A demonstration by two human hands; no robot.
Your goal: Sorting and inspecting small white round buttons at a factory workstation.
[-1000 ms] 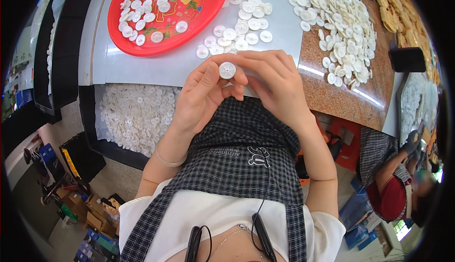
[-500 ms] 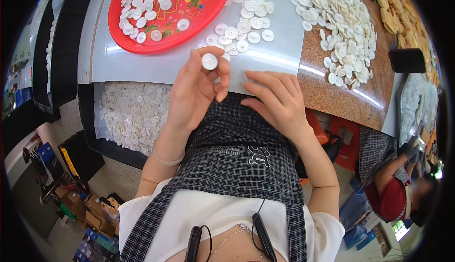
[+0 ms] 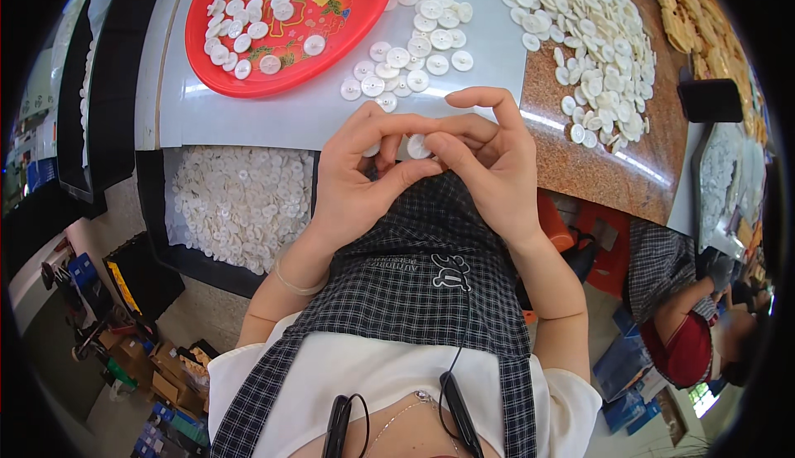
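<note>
In front of my apron both hands meet at the table's near edge. A small white round disc point(image 3: 419, 146) sits between the fingertips of my left hand point(image 3: 356, 168) and my right hand point(image 3: 497, 164). Both hands are closed on it, the left thumb below and the right thumb against its face; my right index finger sticks up. Part of a second white disc point(image 3: 373, 150) shows in the curled fingers of my left hand. Just beyond lie several loose white discs point(image 3: 397, 58) with small centre marks, on the grey table top point(image 3: 248, 122).
A red patterned tray point(image 3: 348, 36) at the far left bears more discs. A big heap of discs point(image 3: 596, 36) lies on the brown board at right, near a black phone-like slab point(image 3: 710, 100). Below the table, a black bin point(image 3: 153, 234) holds many white pieces. A co-worker's red sleeve point(image 3: 687, 350) shows at right.
My left hand has come down from holding up a disc, and my right hand has moved in to meet it. The fingertips of both hands now share a disc.
</note>
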